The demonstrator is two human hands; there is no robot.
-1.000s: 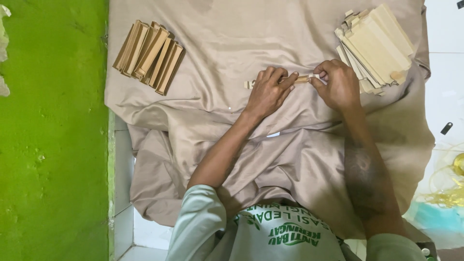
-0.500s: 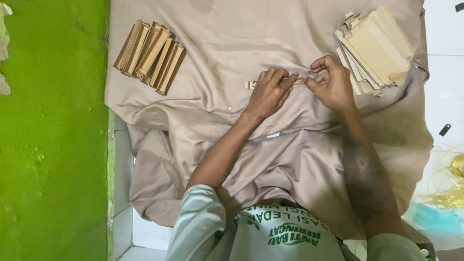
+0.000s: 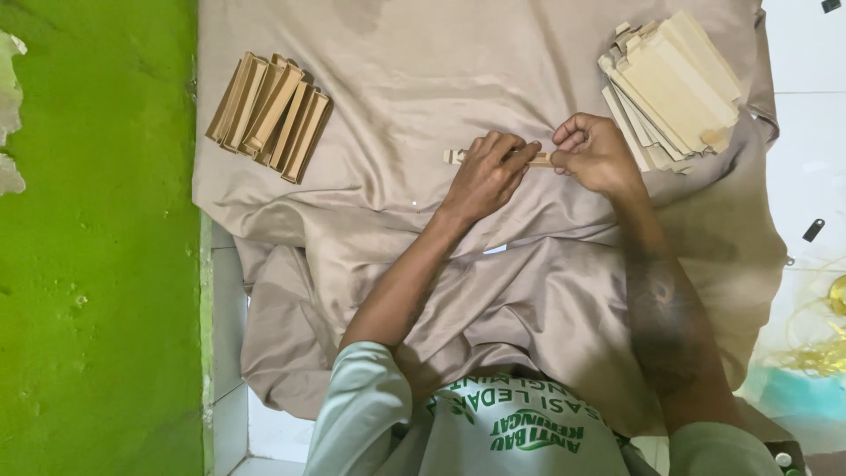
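A thin tan strip of card (image 3: 456,157) lies across the beige cloth (image 3: 397,88), partly folded into a narrow box shape. My left hand (image 3: 487,174) presses down on its middle with the fingers spread over it. My right hand (image 3: 596,152) pinches the strip's right end, fingers curled. Most of the strip is hidden under both hands; only its left tip shows.
A row of folded tan box pieces (image 3: 270,114) lies at the upper left of the cloth. A stack of flat tan card blanks (image 3: 674,86) sits at the upper right. A green wall (image 3: 97,264) runs along the left, white tiled floor (image 3: 806,159) on the right.
My right hand has shifted slightly along the strip's right end and its fingers have curled tighter. The left hand stays pressed on the strip.
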